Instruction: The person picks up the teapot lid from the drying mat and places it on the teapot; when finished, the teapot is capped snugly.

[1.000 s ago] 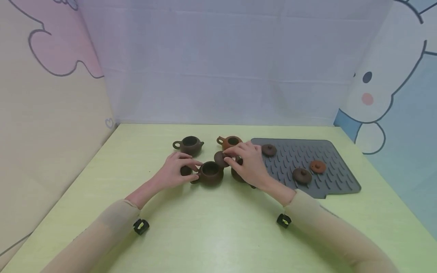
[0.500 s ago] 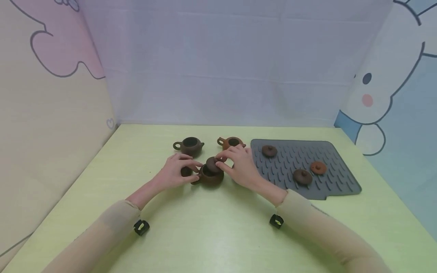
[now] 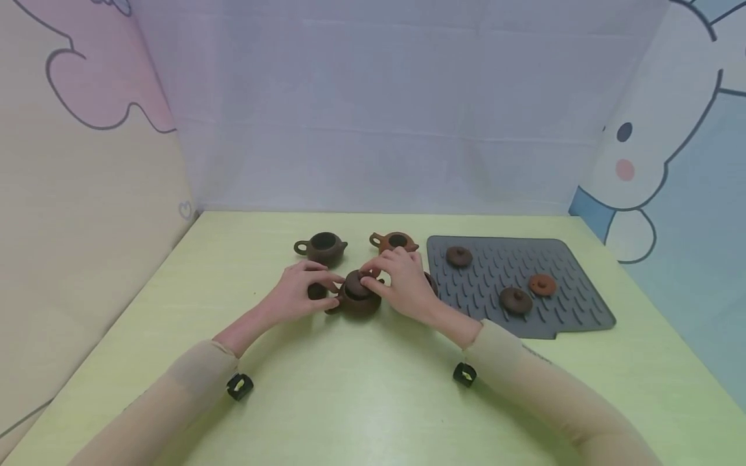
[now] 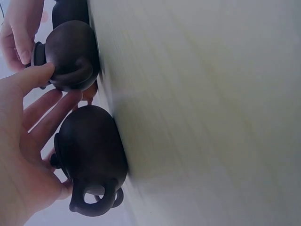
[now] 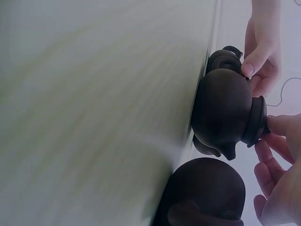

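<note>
My right hand [image 3: 402, 283] pinches the knob of a dark brown lid [image 3: 357, 285], held right at the mouth of a dark brown teapot [image 3: 360, 307]. In the right wrist view the lid [image 5: 255, 122] is tilted slightly, with part of it standing proud of the teapot's rim. My left hand [image 3: 302, 292] steadies that teapot at its handle side, thumb on one side and fingers on the other. Under the left palm stands another dark teapot [image 4: 91, 141] with its lid on, mostly hidden in the head view.
Behind the hands stand a lidless dark teapot [image 3: 325, 246] and a lidless reddish one [image 3: 395, 242]. Another dark teapot [image 3: 432, 283] is partly hidden behind the right hand. On the right, a grey ridged mat [image 3: 574, 259] bears two dark lids [image 3: 516, 301] and a reddish lid [image 3: 542, 285].
The right hand has carried the dark lid leftward and down, from beside the middle teapot onto its mouth. The left hand has stayed at the teapot.
</note>
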Motion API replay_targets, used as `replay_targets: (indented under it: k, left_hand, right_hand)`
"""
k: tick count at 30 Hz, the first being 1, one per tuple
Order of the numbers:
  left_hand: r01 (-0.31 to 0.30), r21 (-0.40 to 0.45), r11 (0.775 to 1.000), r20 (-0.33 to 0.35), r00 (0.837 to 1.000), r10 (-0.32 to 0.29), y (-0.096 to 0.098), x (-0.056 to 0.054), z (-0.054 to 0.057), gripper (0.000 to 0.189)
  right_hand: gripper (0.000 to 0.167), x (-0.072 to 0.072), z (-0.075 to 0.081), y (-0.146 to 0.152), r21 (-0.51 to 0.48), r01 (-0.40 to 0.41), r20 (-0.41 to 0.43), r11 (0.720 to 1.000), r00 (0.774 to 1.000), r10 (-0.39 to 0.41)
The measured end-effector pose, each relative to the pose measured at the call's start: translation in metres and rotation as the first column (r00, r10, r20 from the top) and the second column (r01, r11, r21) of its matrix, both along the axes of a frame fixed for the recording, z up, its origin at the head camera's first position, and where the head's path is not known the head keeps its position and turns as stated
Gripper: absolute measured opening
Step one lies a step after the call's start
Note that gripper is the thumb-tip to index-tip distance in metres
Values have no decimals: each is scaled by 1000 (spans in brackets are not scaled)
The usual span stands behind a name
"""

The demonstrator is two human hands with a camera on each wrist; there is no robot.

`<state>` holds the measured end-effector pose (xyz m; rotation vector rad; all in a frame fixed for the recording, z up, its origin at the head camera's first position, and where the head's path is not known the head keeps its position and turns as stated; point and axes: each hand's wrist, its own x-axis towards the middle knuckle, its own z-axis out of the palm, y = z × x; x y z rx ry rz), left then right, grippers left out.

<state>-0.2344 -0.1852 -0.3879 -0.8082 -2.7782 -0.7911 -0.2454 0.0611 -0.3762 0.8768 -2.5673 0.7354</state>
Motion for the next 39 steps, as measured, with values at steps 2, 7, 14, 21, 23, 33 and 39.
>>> replay_targets:
  k: [2,7,14,21,23,33,39]
  left_hand:
    - [3,-4,1000,-4,1000,-3,0,-1,1,36]
    - [11,-11,1000,-2,1000,-11,0,-1,1,36]
    - [16,2,1000,-5,1000,-16,0,1,2,35]
    - [18,4,1000,2,1000,-18,-1,1,1,36]
    - [18,0,1000,1,1000,-18,-1,1,0,36]
    - [13,12,1000,-4,1000,-13,-1,1,-1,35]
    - [20,7,1000,-26,999,-20,-1,0,-3,34]
  right_hand:
    - [16,-1,0,-1,4,-2,4,1000,1000,2]
    - [15,-1,1,-2,28,-18,20,999,1000,17]
    - [14,0,1,-4,53,-15,24,999,1000,14]
    - [15,2,0,-6,55,2,61,998,998,-5]
    - [15,3,-1,-6,59,7,70,998,998,-11]
    - [15,4,-1,-6,63,12,72,998,997,-16]
    - [14,4,-2,-5,68,-4,56,998,998,0]
